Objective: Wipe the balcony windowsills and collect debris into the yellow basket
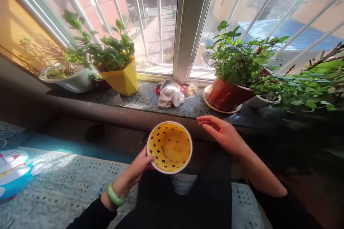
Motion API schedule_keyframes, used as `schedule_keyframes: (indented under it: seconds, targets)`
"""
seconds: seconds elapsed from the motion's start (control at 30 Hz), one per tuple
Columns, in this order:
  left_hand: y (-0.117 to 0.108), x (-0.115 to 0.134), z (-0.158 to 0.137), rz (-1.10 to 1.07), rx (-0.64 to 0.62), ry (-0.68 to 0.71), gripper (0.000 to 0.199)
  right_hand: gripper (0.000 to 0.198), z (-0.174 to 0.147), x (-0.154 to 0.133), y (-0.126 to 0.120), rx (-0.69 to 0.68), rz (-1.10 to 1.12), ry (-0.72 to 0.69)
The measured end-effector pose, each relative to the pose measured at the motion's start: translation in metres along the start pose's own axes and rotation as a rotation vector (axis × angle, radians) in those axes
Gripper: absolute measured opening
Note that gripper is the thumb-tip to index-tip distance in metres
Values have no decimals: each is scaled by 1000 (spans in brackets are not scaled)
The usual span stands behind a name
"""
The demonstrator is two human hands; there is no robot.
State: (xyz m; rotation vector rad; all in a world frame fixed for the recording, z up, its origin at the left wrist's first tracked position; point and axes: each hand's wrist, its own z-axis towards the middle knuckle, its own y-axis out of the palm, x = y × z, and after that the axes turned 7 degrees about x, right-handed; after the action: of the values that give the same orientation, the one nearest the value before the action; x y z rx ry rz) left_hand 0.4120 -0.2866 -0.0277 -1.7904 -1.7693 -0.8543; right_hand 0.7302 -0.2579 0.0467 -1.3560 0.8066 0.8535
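My left hand [139, 166] grips a round yellow basket [176, 146] by its white rim, thumb over the edge. The basket has diamond-shaped holes in its wall, and small dark bits lie on its bottom. A jade-green bangle [115, 195] circles my left wrist. To the right of the basket, my right hand [221, 132] hovers with its fingers stretched out, holding nothing. Just beyond that hand stands a reddish-brown pot [227, 96] with a leafy green plant [233, 55], set on a pale saucer [206, 96].
A crumpled whitish cloth [171, 94] lies mid-sill on the speckled stone windowsill [145, 94]. Leftward stand a yellow angular pot [123, 78] with a bushy plant and a white oval planter [77, 80]. Another white pot [262, 101] sits at right. Barred windows rise behind; a patterned bedspread [67, 186] spreads lower left.
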Motion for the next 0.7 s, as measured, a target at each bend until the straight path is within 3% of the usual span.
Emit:
schedule_keyframes:
  seconds: [0.13,0.27,0.37,0.43,0.53,0.6,0.7]
  targets:
    - [15,-14,29,51,-35,104,88,51,67,-24,23,36,-83,-134]
    - [27,-31,47,45,-65,122,92,98,148,-40,84,53,-456,-179]
    - [29,-42,58,38,-38,106,94,113,191,-36,122,53,-685,-118]
    - [28,-46,64,35,-15,90,95,102,209,-27,135,65,-752,-91]
    - [27,-46,72,18,-7,67,98,63,224,-12,135,119,-738,-144]
    - [27,-43,75,14,-24,55,100,43,231,-7,128,157,-659,-179]
    - [28,-39,76,16,-63,46,100,34,243,-10,113,246,-400,-107]
